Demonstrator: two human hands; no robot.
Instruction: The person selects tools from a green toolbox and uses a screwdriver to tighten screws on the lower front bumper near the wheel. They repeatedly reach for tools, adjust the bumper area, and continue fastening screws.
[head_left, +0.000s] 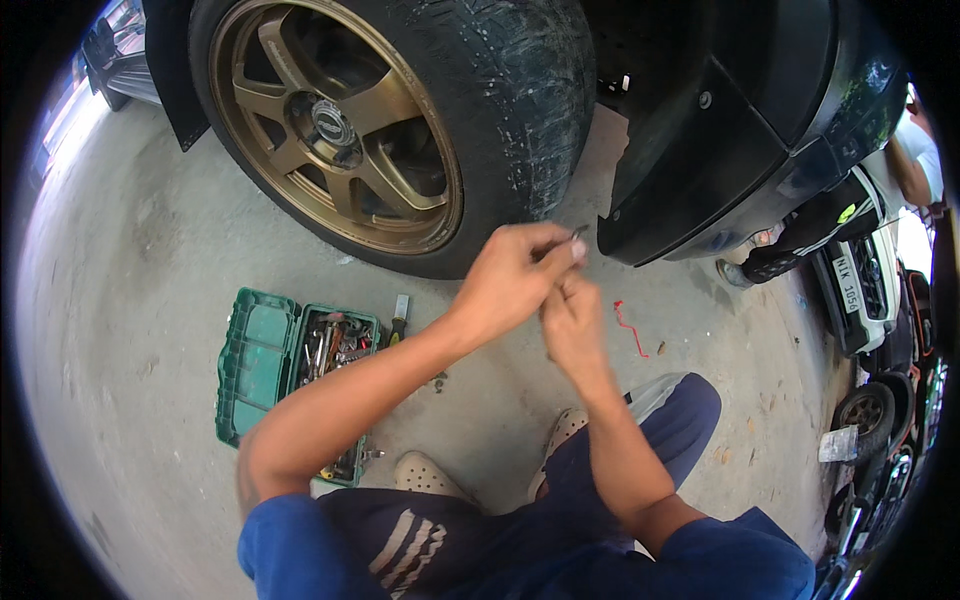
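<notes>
My left hand [510, 275] pinches a small dark piece [580, 234], too small to name, just in front of the tire [510, 140] and beside the lower corner of the black bumper [700, 170]. My right hand [570, 325] is just below it, fingers curled up against my left hand; whatever they hold is hidden. The bronze six-spoke wheel [365, 110] fills the upper left. An open green toolbox [255, 355], full of jumbled metal tools, lies on the concrete to the lower left, with a yellow-handled tool [398, 318] beside it.
A red string or strip [628, 328] lies on the concrete [140, 330] to the right. A person [815, 230] in dark trousers and a white top is at the upper right, near a parked car [855, 295]. A loose-looking wheel [865, 410] shows at the far right. My feet and knees are below.
</notes>
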